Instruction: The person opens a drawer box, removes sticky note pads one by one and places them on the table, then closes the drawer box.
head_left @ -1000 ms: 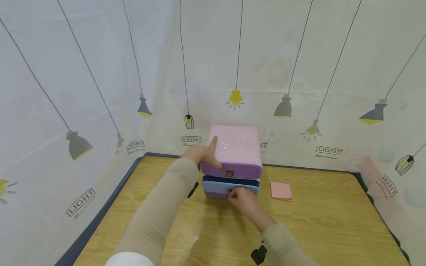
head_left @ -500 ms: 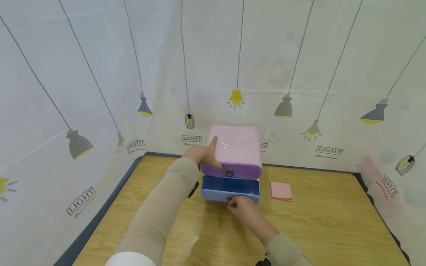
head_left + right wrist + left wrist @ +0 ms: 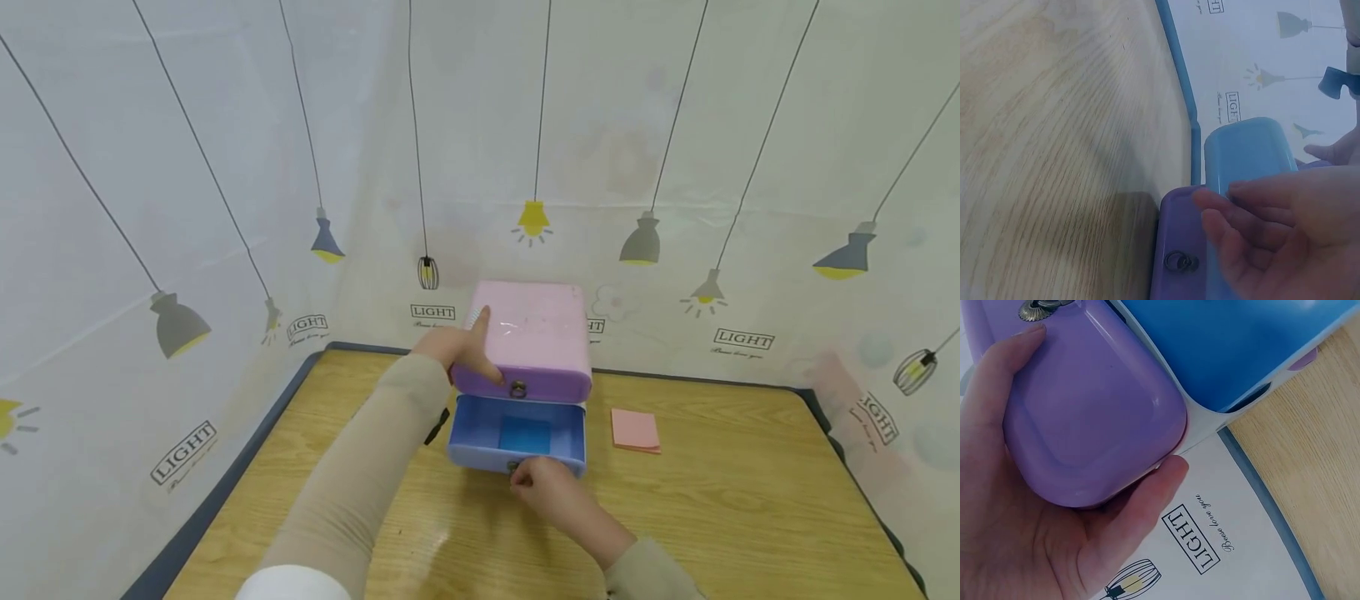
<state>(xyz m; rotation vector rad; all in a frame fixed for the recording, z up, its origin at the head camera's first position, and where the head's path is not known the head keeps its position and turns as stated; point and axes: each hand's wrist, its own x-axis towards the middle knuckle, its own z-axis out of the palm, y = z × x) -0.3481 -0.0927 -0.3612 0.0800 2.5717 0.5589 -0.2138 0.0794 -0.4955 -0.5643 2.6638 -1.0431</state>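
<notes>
Drawer [image 3: 472, 457] in pale blue juts from the front of the pink-topped chest [image 3: 536, 325], directly under its purple upper drawer [image 3: 555, 388]. My right hand [image 3: 558, 493] has thumb and fingers bunched narrow, pinching the metal pull [image 3: 514, 467] before the chest, though the wrist view hides the contact itself. My left hand [image 3: 459, 350] is spread wide over the chest's front left corner, one digit along the top, another across the purple face; that brace should stop the body following the pull. I'd draw straight out from the chest and level, since a sideways tug could make the runners bind, and go gently with this much already out, lest it tip. A brighter blue square [image 3: 525, 434] lies inside; I can't tell what it is. Below, the chest's purple lower drawer [image 3: 1174, 231] sits shut. Pink sticky notes [image 3: 635, 430] lie right of the chest, well outside my path.
</notes>
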